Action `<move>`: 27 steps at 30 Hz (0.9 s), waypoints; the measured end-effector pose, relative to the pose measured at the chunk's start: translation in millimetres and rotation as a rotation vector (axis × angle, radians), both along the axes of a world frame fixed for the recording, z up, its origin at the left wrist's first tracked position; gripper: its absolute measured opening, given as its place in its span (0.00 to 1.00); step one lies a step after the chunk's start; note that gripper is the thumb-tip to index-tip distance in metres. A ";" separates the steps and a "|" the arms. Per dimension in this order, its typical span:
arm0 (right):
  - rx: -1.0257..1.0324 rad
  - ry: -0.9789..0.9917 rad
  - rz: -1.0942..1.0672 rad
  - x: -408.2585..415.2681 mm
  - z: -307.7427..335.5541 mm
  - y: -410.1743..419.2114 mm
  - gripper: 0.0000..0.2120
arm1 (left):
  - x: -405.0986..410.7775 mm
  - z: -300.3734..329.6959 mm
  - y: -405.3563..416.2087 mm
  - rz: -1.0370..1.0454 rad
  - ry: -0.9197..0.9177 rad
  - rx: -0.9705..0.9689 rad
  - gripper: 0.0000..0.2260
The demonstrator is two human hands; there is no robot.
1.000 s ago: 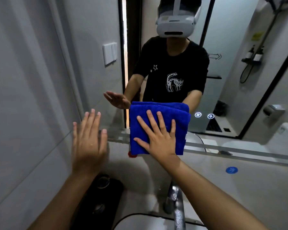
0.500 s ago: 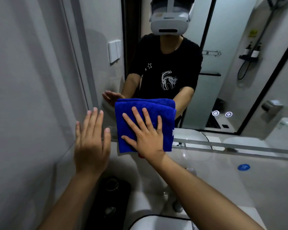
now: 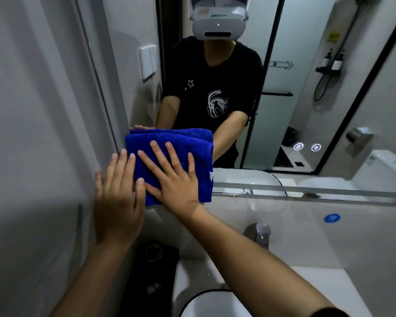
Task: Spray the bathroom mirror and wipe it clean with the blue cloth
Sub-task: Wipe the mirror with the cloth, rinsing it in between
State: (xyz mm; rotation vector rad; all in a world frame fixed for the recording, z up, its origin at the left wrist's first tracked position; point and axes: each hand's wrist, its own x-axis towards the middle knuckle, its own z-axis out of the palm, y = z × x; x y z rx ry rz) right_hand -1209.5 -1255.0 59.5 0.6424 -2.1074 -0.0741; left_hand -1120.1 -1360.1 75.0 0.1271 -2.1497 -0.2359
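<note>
No readable writing shows. The right hand [image 3: 174, 179], fingers spread flat, presses the folded blue cloth [image 3: 169, 154] against the mirror [image 3: 284, 110]; the left hand [image 3: 118, 197], fingers straight, is raised just beside it.

faucet [image 3: 258, 234] behind white basin [image 3: 206, 303] | blue round sticker [image 3: 331, 218] on counter | black item [image 3: 153, 268] left

Your cloth [image 3: 169, 145] is a deep, solid blue with a small white mark at its right edge. In the mirror [image 3: 306, 110] you wear a black shirt [image 3: 215, 88] printed with a white cat and stars, plus a white headset [image 3: 217, 26]. The wall [image 3: 32, 110] is pale grey, with a round blue sticker [image 3: 331, 218] on the white ledge.
</note>
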 end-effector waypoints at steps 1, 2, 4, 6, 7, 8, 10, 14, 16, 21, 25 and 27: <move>0.009 -0.004 -0.005 0.6 0.8 0.4 0.34 | -0.9 -4.5 -2.0 -0.010 -0.002 -0.038 0.23; 0.024 -0.006 -0.010 1.2 2.0 1.9 0.35 | -1.6 -10.2 -5.5 -0.019 -0.013 -0.086 0.23; 0.051 -0.017 0.003 2.7 4.4 6.5 0.37 | -1.5 -25.3 -16.0 -0.023 -0.066 -0.158 0.30; 0.068 -0.052 0.045 4.9 7.0 11.2 0.40 | 0.8 -37.6 -25.7 -0.024 -0.109 -0.209 0.33; 0.079 -0.073 0.063 6.4 8.8 13.1 0.42 | 0.6 -40.7 -28.6 -0.017 -0.116 -0.238 0.32; 0.092 -0.091 0.076 7.8 10.9 14.8 0.44 | -1.4 -41.4 -30.3 0.000 -0.126 -0.261 0.32; 0.122 -0.108 0.093 10.1 15.2 19.0 0.47 | -9.8 -38.2 -32.3 0.035 -0.145 -0.293 0.36; 0.151 -0.110 0.150 11.2 22.2 32.5 0.47 | -26.7 -28.3 -36.6 0.119 -0.122 -0.496 0.42; 0.199 -0.088 0.181 7.9 23.9 44.4 0.46 | -34.4 -26.2 -36.2 0.109 -0.091 -0.593 0.43; 0.373 -0.065 0.208 -4.4 25.5 75.5 0.50 | -47.6 -25.3 -39.0 -0.005 -0.135 -0.567 0.62; 0.407 -0.061 0.180 -8.8 19.9 79.6 0.51 | -48.6 -32.4 -43.8 -0.028 -0.064 -0.598 0.53; 0.406 -0.042 0.171 -11.0 17.1 79.2 0.50 | -49.8 -33.5 -45.0 -0.051 -0.062 -0.596 0.46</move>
